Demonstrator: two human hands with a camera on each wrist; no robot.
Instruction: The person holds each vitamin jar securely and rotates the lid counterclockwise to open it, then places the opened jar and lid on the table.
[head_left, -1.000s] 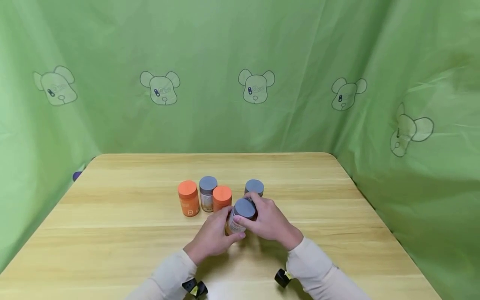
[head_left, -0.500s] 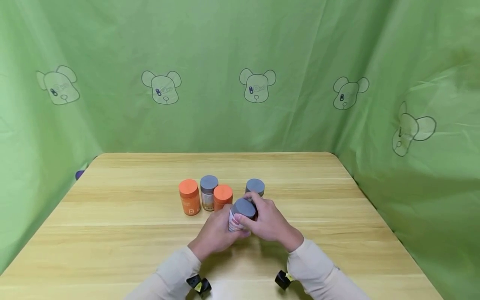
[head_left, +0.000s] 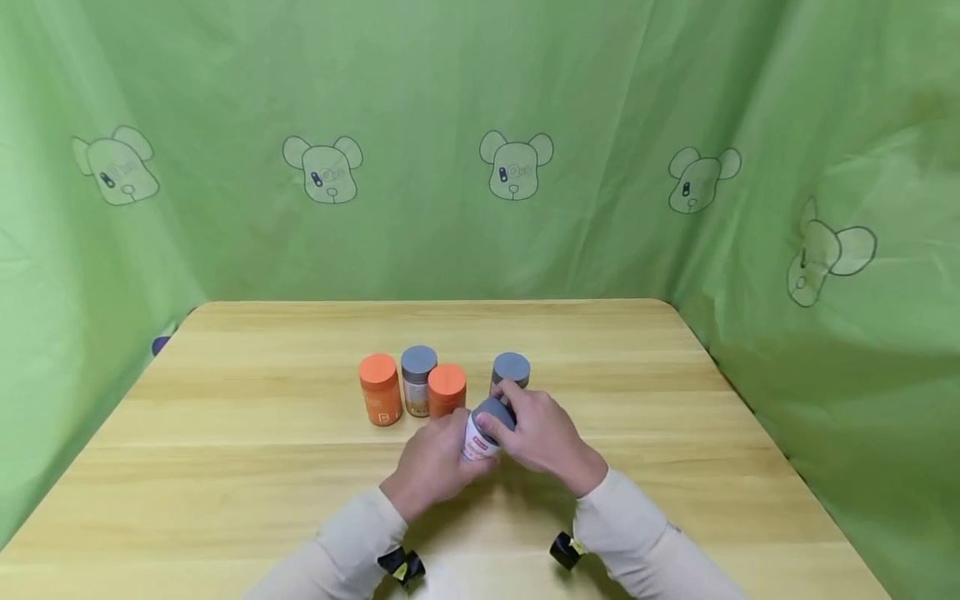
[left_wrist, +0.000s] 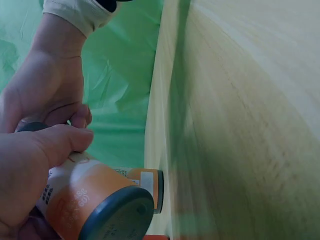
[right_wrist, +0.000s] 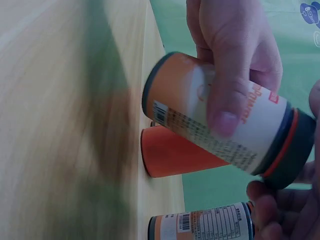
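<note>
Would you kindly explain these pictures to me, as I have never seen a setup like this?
There is no machine here, only a person's own left hand and right hand. The wide picture is taken from the head, looking forward and down; the two close ones are taken from the left and right wrists. On the wooden table stand two orange jars and two grey-lidded jars. A fifth jar, orange and white, is held tilted: the left hand grips its body, the right hand its lid.

Matt plastic-looking lid point(right_wrist: 294, 152), smooth wood-grained tabletop point(head_left: 225, 492), creased sheeting point(head_left: 420, 92)
</note>
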